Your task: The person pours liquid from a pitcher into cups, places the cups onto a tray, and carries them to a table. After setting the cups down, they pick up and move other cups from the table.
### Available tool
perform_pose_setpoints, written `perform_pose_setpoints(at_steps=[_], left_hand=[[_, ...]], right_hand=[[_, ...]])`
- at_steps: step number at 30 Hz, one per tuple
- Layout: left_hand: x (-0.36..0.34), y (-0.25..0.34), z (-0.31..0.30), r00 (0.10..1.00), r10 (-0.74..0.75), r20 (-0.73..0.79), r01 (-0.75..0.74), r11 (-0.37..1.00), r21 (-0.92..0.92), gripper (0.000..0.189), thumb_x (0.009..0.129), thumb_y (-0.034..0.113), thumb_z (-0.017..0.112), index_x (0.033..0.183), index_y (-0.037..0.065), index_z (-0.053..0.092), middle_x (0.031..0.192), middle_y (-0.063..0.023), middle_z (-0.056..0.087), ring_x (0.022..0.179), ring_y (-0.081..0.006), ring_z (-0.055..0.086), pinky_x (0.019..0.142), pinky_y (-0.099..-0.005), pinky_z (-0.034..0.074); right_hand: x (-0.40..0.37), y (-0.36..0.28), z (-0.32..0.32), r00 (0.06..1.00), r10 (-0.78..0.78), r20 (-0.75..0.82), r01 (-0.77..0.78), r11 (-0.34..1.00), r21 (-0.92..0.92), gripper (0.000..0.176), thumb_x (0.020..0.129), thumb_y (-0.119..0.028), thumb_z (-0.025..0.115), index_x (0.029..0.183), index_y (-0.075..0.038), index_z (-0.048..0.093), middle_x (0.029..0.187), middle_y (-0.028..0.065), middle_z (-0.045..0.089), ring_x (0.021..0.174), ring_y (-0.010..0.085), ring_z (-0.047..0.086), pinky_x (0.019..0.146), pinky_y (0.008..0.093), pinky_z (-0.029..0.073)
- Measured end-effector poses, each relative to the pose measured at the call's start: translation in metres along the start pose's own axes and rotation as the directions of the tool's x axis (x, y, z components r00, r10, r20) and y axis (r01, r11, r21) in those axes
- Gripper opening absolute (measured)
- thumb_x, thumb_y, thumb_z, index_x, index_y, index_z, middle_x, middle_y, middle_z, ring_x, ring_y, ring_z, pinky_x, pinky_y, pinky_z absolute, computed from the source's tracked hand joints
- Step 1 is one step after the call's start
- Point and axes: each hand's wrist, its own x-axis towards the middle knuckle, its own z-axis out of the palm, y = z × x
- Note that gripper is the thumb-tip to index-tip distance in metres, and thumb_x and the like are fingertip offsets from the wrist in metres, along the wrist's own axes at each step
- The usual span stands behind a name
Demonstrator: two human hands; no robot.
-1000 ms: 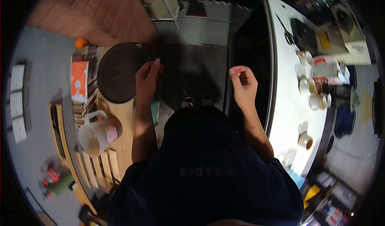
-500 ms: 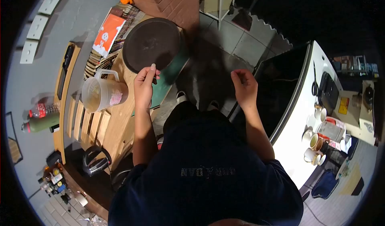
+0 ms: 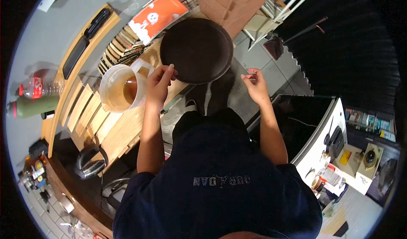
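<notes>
Dark brown and round, a tray (image 3: 197,48) lies at the far end of a pale wooden bench (image 3: 118,141), which runs along the person's left side. Behind it, an orange booklet (image 3: 157,16) rests on a row of books (image 3: 121,48). Nearer, on the bench, is a translucent plastic jug (image 3: 111,88) with brownish liquid inside, its handle towards the tray. Two bottles, one with a red label (image 3: 38,87) and one green (image 3: 36,106), are at the far left. Below them is a shiny kettle (image 3: 91,160). On the right, a white-topped unit (image 3: 305,154) with a black front bears several mugs; ahead, a dustpan (image 3: 274,47) is on the tiled floor.

The left hand (image 3: 160,84) overlaps the jug's side and the tray's edge in this view; contact is unclear. Its fingers are bent in, thumb close against them, so whether they enclose anything cannot be told. The right hand (image 3: 256,86), above the floor, curls loosely, leaving a narrow gap between thumb and fingertips.
</notes>
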Motion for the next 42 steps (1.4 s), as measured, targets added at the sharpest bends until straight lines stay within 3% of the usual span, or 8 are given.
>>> perform_pose_setpoints(at_steps=[8,12,18,20,26,29,35,42], left_hand=[[-0.008,-0.003,0.002,0.994,-0.007,-0.108,0.012,0.999,0.044,0.019,0.091,0.021,0.054,0.083,0.005,0.06,0.075,0.0028,0.058,0.068,-0.0046,0.048,0.061,-0.0191,0.036],[-0.027,0.007,0.01,0.966,0.019,-0.257,-0.013,1.0,0.025,0.017,0.091,0.019,0.054,0.084,0.005,0.059,0.075,0.0021,0.057,0.07,-0.0051,0.049,0.062,-0.0201,0.036],[-0.055,0.009,0.03,0.875,-0.038,-0.482,0.051,0.999,0.014,0.021,0.089,0.025,0.057,0.08,0.006,0.06,0.074,0.0015,0.056,0.067,-0.0057,0.048,0.06,-0.0206,0.036],[-0.06,0.01,0.041,0.857,-0.041,-0.513,0.042,0.999,-0.01,0.021,0.089,0.025,0.057,0.08,0.006,0.06,0.074,0.0015,0.056,0.067,-0.0058,0.047,0.061,-0.0207,0.036],[-0.068,0.014,0.064,0.816,-0.06,-0.574,0.047,0.998,-0.037,0.02,0.089,0.026,0.058,0.08,0.008,0.06,0.077,0.0013,0.058,0.068,-0.0065,0.048,0.063,-0.0214,0.037],[-0.067,0.013,0.068,0.807,-0.059,-0.587,0.035,0.998,-0.053,0.02,0.089,0.026,0.058,0.081,0.008,0.06,0.077,0.0013,0.058,0.069,-0.0063,0.049,0.063,-0.0213,0.037],[-0.051,0.016,0.072,0.836,-0.048,-0.546,0.059,0.998,0.002,0.019,0.09,0.023,0.057,0.083,0.005,0.06,0.079,-0.0015,0.058,0.071,-0.0078,0.051,0.063,-0.022,0.038],[-0.006,0.0,0.066,0.885,-0.062,-0.461,0.125,0.986,0.107,0.02,0.086,0.027,0.061,0.093,0.008,0.059,0.083,0.0032,0.054,0.077,-0.0078,0.048,0.065,-0.0226,0.038]], right_hand=[[0.069,0.032,0.044,0.98,0.105,0.171,-0.073,0.98,-0.187,0.072,0.078,-0.03,0.067,0.131,-0.002,0.027,0.1,0.016,0.056,0.085,0.0249,0.059,0.076,0.0361,0.046],[0.125,0.109,0.083,0.944,0.166,0.286,-0.147,0.985,-0.087,0.089,0.081,-0.024,0.064,0.138,-0.003,0.0,0.13,0.0295,0.036,0.119,0.0373,0.043,0.095,0.0421,0.038],[0.116,0.033,0.076,0.82,0.419,0.389,-0.475,0.878,0.056,0.081,0.085,-0.019,0.058,0.139,-0.004,-0.001,0.136,0.0257,0.025,0.118,0.0377,0.041,0.099,0.0432,0.034],[0.129,0.077,0.094,0.903,0.355,0.241,-0.36,0.933,-0.025,0.068,0.087,-0.017,0.054,0.137,-0.002,0.009,0.131,0.0233,0.032,0.115,0.035,0.044,0.094,0.0414,0.038],[0.129,0.116,0.101,0.94,0.1,0.325,-0.122,0.991,0.048,0.034,0.087,-0.011,0.05,0.116,0.004,0.04,0.103,0.0184,0.055,0.093,0.0304,0.056,0.079,0.0386,0.047],[0.103,0.055,0.066,0.924,0.055,0.38,-0.198,0.915,0.351,0.03,0.086,-0.009,0.049,0.112,0.005,0.043,0.093,0.0141,0.058,0.082,0.0242,0.059,0.07,0.0346,0.049],[0.088,0.005,-0.005,0.95,0.081,0.301,-0.204,0.891,0.406,0.029,0.085,-0.013,0.05,0.108,0.004,0.049,0.096,0.0115,0.058,0.075,0.018,0.057,0.057,0.0291,0.046],[0.054,0.021,-0.089,0.98,0.111,0.167,-0.189,0.788,0.587,0.027,0.085,-0.011,0.05,0.105,0.006,0.055,0.099,0.0105,0.059,0.087,0.0179,0.053,0.081,0.0305,0.041]])
